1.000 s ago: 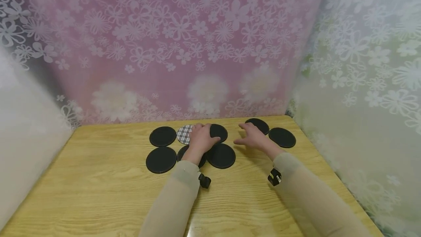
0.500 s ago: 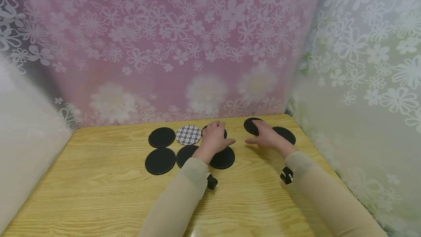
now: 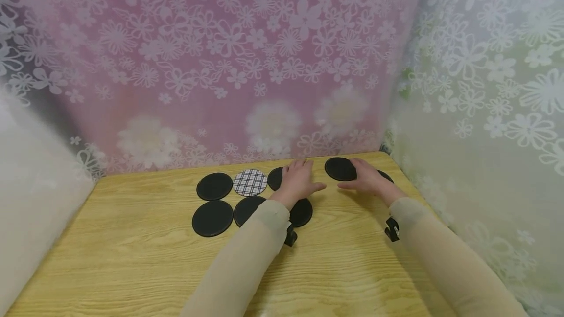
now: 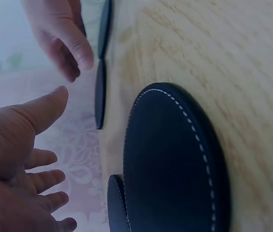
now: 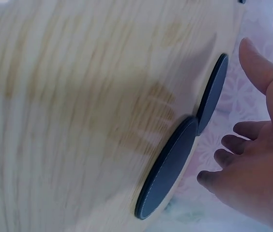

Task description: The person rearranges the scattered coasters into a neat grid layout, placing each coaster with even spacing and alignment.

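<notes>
My left hand [image 3: 296, 181] hovers palm down above the right end of a group of round coasters, fingers extended and thumb out. Below it, partly covered, are a back black coaster [image 3: 275, 178] and a front black coaster [image 3: 302, 213]. In the left wrist view a stitched black coaster [image 4: 170, 159] lies beneath the empty palm. My right hand [image 3: 367, 178] is held over the right-hand pair, its fingers spread and holding nothing. Its fingertips overlap the edge of the far black coaster [image 3: 339, 169]; the other coaster [image 3: 386, 176] of that pair is mostly hidden behind the hand.
A plaid white coaster [image 3: 250, 183] sits in the back row, left of my left hand. More black coasters [image 3: 213, 218] lie flat at the left of the group. The wooden table [image 3: 132, 258] meets a pink floral curtain [image 3: 220, 87] behind and a pale one at right.
My left hand has shifted right, uncovering the plaid coaster. My right hand has also moved right, over the pair there. The coasters keep their arrangement while the view shifts slightly.
</notes>
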A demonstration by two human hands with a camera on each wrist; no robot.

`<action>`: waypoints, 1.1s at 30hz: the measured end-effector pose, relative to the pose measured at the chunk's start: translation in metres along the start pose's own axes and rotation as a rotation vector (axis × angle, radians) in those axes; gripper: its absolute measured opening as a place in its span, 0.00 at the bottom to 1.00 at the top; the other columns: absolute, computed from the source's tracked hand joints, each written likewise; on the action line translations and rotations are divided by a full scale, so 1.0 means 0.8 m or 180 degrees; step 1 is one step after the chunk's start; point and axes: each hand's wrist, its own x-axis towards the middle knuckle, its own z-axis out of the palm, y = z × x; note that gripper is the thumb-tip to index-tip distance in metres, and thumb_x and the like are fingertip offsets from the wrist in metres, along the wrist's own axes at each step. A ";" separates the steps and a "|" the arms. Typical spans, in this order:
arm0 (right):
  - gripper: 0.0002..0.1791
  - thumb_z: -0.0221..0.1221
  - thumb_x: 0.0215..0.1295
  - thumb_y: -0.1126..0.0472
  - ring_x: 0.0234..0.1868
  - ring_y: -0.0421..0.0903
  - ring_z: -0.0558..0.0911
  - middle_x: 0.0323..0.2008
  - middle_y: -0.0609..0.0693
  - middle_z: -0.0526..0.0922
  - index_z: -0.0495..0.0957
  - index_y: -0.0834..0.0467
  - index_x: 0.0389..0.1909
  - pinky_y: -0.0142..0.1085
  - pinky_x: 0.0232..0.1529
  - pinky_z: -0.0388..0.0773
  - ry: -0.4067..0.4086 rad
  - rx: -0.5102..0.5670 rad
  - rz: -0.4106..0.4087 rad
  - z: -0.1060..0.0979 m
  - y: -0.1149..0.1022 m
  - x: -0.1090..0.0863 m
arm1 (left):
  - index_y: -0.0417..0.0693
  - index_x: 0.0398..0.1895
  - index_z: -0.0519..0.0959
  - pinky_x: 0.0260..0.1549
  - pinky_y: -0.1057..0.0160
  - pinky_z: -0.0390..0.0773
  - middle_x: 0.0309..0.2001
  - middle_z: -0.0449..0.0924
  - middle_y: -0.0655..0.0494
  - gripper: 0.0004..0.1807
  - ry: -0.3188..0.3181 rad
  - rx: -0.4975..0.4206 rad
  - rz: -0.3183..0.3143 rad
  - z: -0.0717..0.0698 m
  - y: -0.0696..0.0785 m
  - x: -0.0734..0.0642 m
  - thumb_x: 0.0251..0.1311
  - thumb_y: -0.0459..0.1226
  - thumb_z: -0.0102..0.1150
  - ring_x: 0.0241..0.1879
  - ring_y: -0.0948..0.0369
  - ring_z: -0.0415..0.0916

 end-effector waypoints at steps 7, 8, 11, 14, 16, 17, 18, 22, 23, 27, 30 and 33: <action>0.58 0.72 0.75 0.45 0.80 0.79 0.57 0.81 0.82 0.53 0.50 0.79 0.83 0.70 0.77 0.59 -0.0018 -0.0004 0.0014 -0.007 0.014 0.011 | 0.50 0.87 0.65 0.81 0.37 0.53 0.86 0.60 0.48 0.49 -0.0020 0.0116 -0.0085 0.009 0.009 0.017 0.72 0.62 0.70 0.85 0.47 0.53; 0.58 0.72 0.75 0.45 0.80 0.79 0.58 0.80 0.82 0.53 0.51 0.80 0.82 0.70 0.77 0.59 -0.0028 0.0003 0.0011 -0.007 0.016 0.012 | 0.50 0.87 0.65 0.81 0.37 0.53 0.86 0.60 0.48 0.49 -0.0032 0.0113 -0.0096 0.011 0.009 0.020 0.72 0.62 0.70 0.85 0.47 0.54; 0.57 0.72 0.75 0.45 0.79 0.78 0.60 0.80 0.81 0.55 0.52 0.80 0.82 0.69 0.76 0.61 -0.0039 0.0039 0.0023 -0.009 0.025 0.016 | 0.50 0.86 0.66 0.81 0.38 0.53 0.84 0.62 0.47 0.48 -0.0049 0.0122 -0.0141 0.018 0.007 0.028 0.72 0.63 0.69 0.84 0.47 0.56; 0.57 0.73 0.74 0.45 0.78 0.78 0.62 0.78 0.82 0.58 0.54 0.80 0.81 0.69 0.75 0.63 -0.0072 0.0064 0.0042 -0.009 0.031 0.019 | 0.50 0.86 0.67 0.81 0.38 0.53 0.84 0.64 0.47 0.47 -0.0086 0.0140 -0.0201 0.025 0.005 0.035 0.72 0.63 0.69 0.83 0.47 0.57; 0.57 0.73 0.73 0.44 0.77 0.78 0.63 0.78 0.82 0.59 0.55 0.81 0.80 0.69 0.75 0.64 -0.0101 0.0065 0.0053 -0.008 0.035 0.022 | 0.50 0.85 0.68 0.81 0.39 0.54 0.83 0.65 0.47 0.47 -0.0075 0.0183 -0.0222 0.029 0.005 0.038 0.72 0.64 0.69 0.82 0.46 0.58; 0.58 0.73 0.72 0.44 0.77 0.79 0.64 0.77 0.82 0.59 0.55 0.81 0.80 0.69 0.74 0.64 -0.0116 0.0045 0.0050 -0.008 0.038 0.023 | 0.50 0.84 0.69 0.81 0.39 0.55 0.82 0.65 0.47 0.47 -0.0063 0.0214 -0.0219 0.031 0.005 0.039 0.71 0.64 0.69 0.82 0.47 0.59; 0.58 0.73 0.72 0.43 0.77 0.78 0.64 0.77 0.82 0.60 0.56 0.81 0.80 0.68 0.74 0.65 -0.0123 0.0031 0.0042 -0.007 0.040 0.025 | 0.50 0.84 0.70 0.81 0.40 0.56 0.82 0.66 0.47 0.47 -0.0059 0.0242 -0.0211 0.031 0.006 0.039 0.71 0.64 0.68 0.82 0.47 0.60; 0.57 0.74 0.69 0.39 0.72 0.77 0.71 0.72 0.81 0.69 0.63 0.81 0.76 0.67 0.72 0.69 -0.0092 -0.0098 -0.0062 -0.004 0.045 0.033 | 0.50 0.83 0.72 0.80 0.40 0.57 0.81 0.67 0.48 0.46 -0.0006 0.0321 -0.0159 0.035 0.007 0.043 0.71 0.65 0.69 0.80 0.47 0.62; 0.56 0.74 0.69 0.38 0.70 0.77 0.73 0.70 0.81 0.71 0.65 0.81 0.75 0.67 0.70 0.71 -0.0072 -0.0145 -0.0093 -0.003 0.045 0.034 | 0.51 0.83 0.72 0.80 0.40 0.57 0.80 0.68 0.48 0.46 -0.0012 0.0325 -0.0155 0.036 0.007 0.044 0.70 0.65 0.69 0.80 0.47 0.62; 0.55 0.74 0.69 0.37 0.68 0.76 0.75 0.68 0.80 0.73 0.68 0.81 0.73 0.66 0.69 0.73 -0.0035 -0.0233 -0.0083 -0.003 0.043 0.038 | 0.51 0.83 0.71 0.80 0.40 0.56 0.80 0.67 0.48 0.47 -0.0093 0.0334 -0.0181 0.039 0.007 0.050 0.70 0.66 0.69 0.80 0.47 0.62; 0.54 0.73 0.69 0.39 0.69 0.77 0.74 0.69 0.81 0.72 0.67 0.81 0.74 0.66 0.70 0.71 -0.0046 -0.0268 -0.0012 -0.005 0.038 0.038 | 0.51 0.84 0.71 0.81 0.41 0.56 0.80 0.67 0.48 0.47 -0.0150 0.0337 -0.0217 0.040 0.008 0.052 0.70 0.66 0.69 0.80 0.47 0.62; 0.53 0.73 0.71 0.41 0.69 0.77 0.74 0.69 0.81 0.72 0.67 0.82 0.74 0.66 0.70 0.72 -0.0052 -0.0327 0.0007 -0.006 0.036 0.037 | 0.51 0.84 0.71 0.80 0.42 0.58 0.79 0.68 0.48 0.47 -0.0154 0.0353 -0.0225 0.040 0.009 0.051 0.70 0.65 0.69 0.79 0.47 0.62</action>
